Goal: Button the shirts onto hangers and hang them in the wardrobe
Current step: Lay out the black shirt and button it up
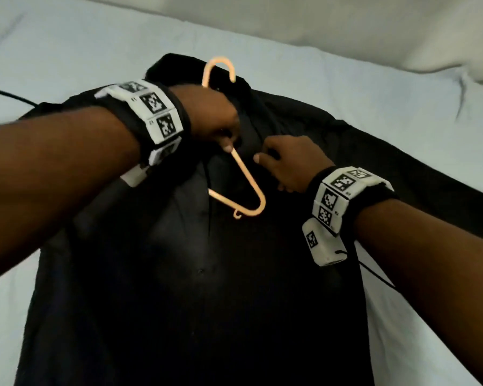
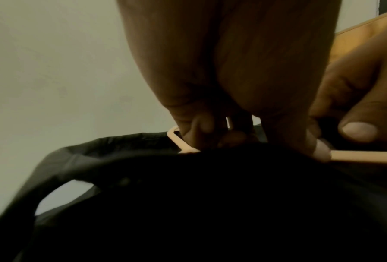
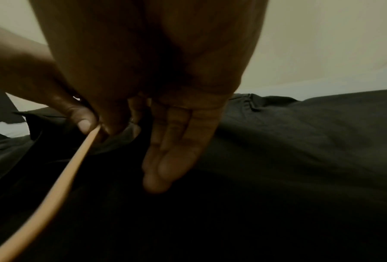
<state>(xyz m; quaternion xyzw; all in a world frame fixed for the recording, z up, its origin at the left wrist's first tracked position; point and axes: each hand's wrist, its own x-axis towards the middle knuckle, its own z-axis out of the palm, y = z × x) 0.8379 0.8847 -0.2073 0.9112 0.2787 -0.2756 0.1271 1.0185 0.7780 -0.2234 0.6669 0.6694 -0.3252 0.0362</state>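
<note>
A black shirt (image 1: 207, 288) lies spread face up on a bed, collar at the far end. A peach plastic hanger (image 1: 248, 176) sits at its neck, hook past the collar and one shoulder arm lying out over the chest. My left hand (image 1: 226, 140) grips the hanger near its neck, thumb pressed on the arm; in the left wrist view the fingers (image 2: 210, 131) curl round the hanger (image 2: 365, 156). My right hand (image 1: 265, 154) pinches the shirt's front edge just right of the hanger. The right wrist view shows its last fingers (image 3: 165, 150) hanging over the shirt (image 3: 300, 141).
The pale bed sheet (image 1: 346, 79) surrounds the shirt on all sides. A rumpled cream blanket (image 1: 402, 29) lies along the far edge. A thin black cable (image 1: 6, 94) runs across the sheet at the left, and another cable (image 1: 379, 277) trails from my right wrist.
</note>
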